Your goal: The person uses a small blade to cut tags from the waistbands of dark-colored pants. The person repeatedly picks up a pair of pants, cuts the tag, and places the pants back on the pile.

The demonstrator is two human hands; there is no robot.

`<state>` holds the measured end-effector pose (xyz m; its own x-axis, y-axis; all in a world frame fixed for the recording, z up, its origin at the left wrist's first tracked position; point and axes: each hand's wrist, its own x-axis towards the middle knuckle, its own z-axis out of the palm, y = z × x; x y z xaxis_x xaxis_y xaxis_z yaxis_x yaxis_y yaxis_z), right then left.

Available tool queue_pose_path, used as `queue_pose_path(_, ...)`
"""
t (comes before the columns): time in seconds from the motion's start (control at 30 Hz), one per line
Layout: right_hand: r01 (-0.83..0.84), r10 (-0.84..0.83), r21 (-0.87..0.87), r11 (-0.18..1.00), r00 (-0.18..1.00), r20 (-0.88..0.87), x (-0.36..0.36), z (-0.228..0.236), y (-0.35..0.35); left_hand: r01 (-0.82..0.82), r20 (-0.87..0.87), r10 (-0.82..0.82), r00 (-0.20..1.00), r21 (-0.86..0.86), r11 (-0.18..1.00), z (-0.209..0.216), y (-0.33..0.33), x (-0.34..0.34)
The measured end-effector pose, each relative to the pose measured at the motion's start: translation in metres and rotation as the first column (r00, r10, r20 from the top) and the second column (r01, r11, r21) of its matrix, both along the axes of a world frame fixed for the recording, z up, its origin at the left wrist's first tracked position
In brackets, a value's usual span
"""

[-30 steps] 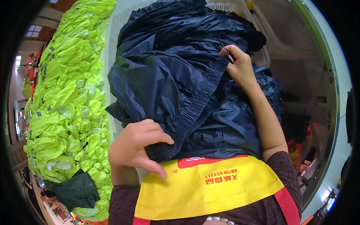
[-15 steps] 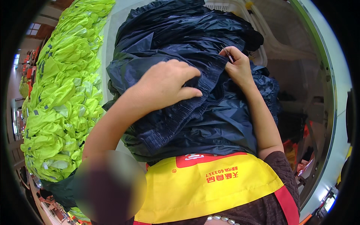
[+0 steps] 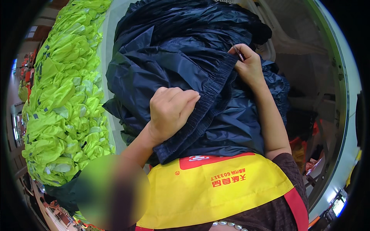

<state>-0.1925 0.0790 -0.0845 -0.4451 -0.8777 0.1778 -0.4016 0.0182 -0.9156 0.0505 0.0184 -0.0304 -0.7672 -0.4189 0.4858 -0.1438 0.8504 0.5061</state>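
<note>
A navy garment [image 3: 169, 71] of thin, shiny cloth lies in front of me, its gathered elastic band [image 3: 210, 90] running diagonally from upper right to lower left. My left hand [image 3: 169, 109] rests over this band with the fingers drawn together in a pinch. Its fingertips are at the band's edge; whatever is between them cannot be made out. At the band's upper right end, my right hand [image 3: 250, 65] is closed on small, dark metal thread snips [image 3: 239, 56], partly hidden by the fingers. That hand is also close against the cloth edge.
More navy garments [image 3: 185, 19] are heaped beyond and underneath. A long pile of neon yellow-green garments [image 3: 65, 100] runs along the left. Behind the heap, at upper right, stands a pale plastic crate [image 3: 268, 52]. A pale, curved table edge [image 3: 343, 115] borders the right side.
My left hand has come nearer to me, and its spread fingers have closed into a pinch. The garment's cloth and band have shifted and straightened. My right hand has moved slightly right.
</note>
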Motion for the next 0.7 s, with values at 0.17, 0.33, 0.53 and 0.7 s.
queue_pose_path(0.17, -0.157, 0.158, 0.224, 0.962, 0.987, 0.014, -0.014, 0.026, 0.011, -0.021, -0.029, 0.025, 0.999, 0.134, 0.991, -0.003, 0.0, 0.003)
queue_pose_path(0.33, -0.231, 0.231, 0.121, 0.966, 0.973, 0.01, -0.024, 0.064, 0.029, -0.052, -0.107, 0.114, 0.988, 0.46, 0.886, -0.006, 0.004, 0.003)
queue_pose_path(0.53, -0.44, 0.453, 0.128, 0.889, 0.886, -0.101, -0.011, 0.083, 0.039, -0.018, -0.008, 0.024, 1.0, 0.427, 0.904, 0.007, 0.003, -0.001)
queue_pose_path(0.7, -0.497, 0.584, 0.42, 0.759, 0.805, -0.102, 0.002, 0.108, 0.032, -0.027, -0.024, 0.042, 0.999, 0.443, 0.896, -0.003, 0.004, -0.001)
